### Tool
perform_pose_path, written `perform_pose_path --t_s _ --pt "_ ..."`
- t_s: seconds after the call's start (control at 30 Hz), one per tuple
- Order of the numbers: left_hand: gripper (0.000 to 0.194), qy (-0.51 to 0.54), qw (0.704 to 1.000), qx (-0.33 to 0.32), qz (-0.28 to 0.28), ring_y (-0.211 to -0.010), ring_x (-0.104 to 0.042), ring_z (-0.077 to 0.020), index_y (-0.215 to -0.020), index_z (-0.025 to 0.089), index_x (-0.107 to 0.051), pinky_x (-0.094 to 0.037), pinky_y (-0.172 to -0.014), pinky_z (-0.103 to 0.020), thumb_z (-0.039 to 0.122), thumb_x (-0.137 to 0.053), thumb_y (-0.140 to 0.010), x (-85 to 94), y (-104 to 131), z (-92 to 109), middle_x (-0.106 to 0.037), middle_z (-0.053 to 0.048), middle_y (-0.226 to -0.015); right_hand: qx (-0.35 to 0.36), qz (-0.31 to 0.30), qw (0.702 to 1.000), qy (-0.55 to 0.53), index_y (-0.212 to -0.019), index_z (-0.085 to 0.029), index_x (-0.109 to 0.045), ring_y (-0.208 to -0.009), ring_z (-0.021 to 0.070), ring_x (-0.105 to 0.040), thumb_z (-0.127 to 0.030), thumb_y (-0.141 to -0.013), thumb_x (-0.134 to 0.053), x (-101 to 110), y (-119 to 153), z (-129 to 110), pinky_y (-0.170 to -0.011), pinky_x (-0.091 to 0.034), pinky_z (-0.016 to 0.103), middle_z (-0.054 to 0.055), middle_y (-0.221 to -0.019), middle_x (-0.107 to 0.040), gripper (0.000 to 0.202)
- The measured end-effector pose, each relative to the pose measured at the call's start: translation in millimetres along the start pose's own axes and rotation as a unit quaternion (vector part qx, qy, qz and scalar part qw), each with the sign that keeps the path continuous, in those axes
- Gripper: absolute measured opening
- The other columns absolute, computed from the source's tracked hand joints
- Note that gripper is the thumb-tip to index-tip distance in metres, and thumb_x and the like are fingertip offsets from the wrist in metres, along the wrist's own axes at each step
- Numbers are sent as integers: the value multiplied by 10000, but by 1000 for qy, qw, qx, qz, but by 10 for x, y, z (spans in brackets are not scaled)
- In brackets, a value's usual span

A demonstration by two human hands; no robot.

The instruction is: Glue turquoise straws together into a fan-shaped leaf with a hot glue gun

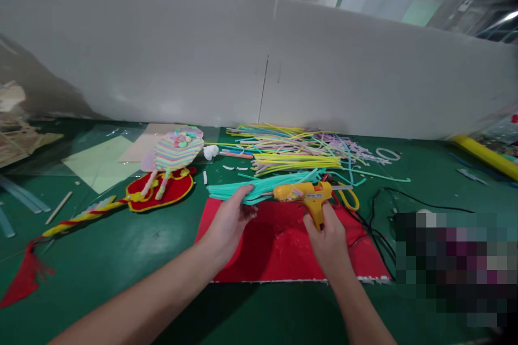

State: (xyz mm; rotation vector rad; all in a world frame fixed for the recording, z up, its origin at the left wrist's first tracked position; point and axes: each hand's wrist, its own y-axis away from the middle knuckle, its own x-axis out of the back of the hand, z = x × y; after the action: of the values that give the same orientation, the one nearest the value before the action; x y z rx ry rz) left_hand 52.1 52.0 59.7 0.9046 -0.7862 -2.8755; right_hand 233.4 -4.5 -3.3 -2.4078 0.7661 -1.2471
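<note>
My right hand [327, 229] is wrapped round the handle of a yellow glue gun [301, 192], whose nozzle points left. My left hand [234, 218] has its fingers bent at the near side of a bundle of turquoise strips [226, 190]; what its fingertips pinch, if anything, is too small to make out. Both hands are over the red sheet [279, 248]. Yellow-handled scissors [350, 199] lie just behind and right of the glue gun, partly hidden by it.
Yellow, pink and blue strips [297, 160] lie behind the hands. A striped fan-like piece [178, 152] overlaps a red, yellow-edged fan [141, 194] at left. Black cable [374, 229] runs at right on the green table [133, 259]. A grey partition [170, 54] stands behind.
</note>
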Motion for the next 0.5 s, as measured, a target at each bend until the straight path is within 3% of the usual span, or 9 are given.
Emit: perform_pose_path --t_s 0.5 --pt "191 1 1000 -2 4 -546 -526 -85 -824 183 -621 -434 -544 -216 232 -702 -658 -9 30 26 -630 24 -711 -21 9 1000 9 -965 -165 -532 -787 228 -571 -386 -849 -430 35 -28 23 -645 -456 330 101 -848 -599 269"
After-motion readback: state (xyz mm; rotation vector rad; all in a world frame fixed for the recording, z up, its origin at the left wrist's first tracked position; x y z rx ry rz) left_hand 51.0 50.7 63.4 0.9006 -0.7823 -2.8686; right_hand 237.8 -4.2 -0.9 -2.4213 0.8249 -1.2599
